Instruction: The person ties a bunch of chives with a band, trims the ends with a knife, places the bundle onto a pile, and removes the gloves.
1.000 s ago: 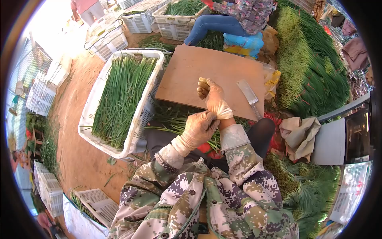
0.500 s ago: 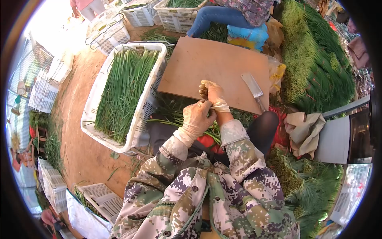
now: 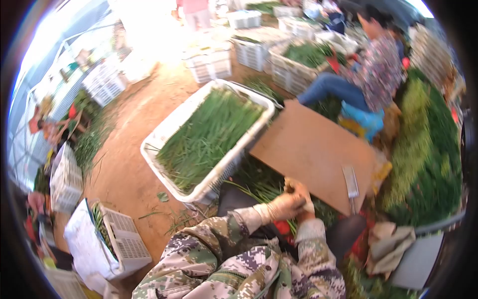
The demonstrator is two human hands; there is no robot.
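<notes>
Gloved in a thin pale covering, my left hand (image 3: pixel 285 206) reaches across to my right wrist, its fingers pinched at the glove cuff there. My right hand (image 3: pixel 298 189) has its fingers curled, near the lower edge of a brown board (image 3: pixel 311 147); whether it holds anything is hidden. On the board's right part lies a cleaver (image 3: pixel 350 182), touched by neither hand. Loose green stalks (image 3: pixel 254 192) lie over my lap below the board. To the left stands a white crate (image 3: pixel 172 182) filled with long green stalks (image 3: pixel 209 134).
A person (image 3: pixel 373 70) in a floral top sits beyond the board, near a blue bag (image 3: pixel 366 119). Piled green bundles (image 3: pixel 418 149) line the right side. A crate with a white sheet (image 3: pixel 127 239) stands at lower left; further crates (image 3: pixel 209 65) stand behind.
The view has swung up and left, so the board and crate appear lower and further right. My left hand stays at my right wrist, and the cleaver remains on the board.
</notes>
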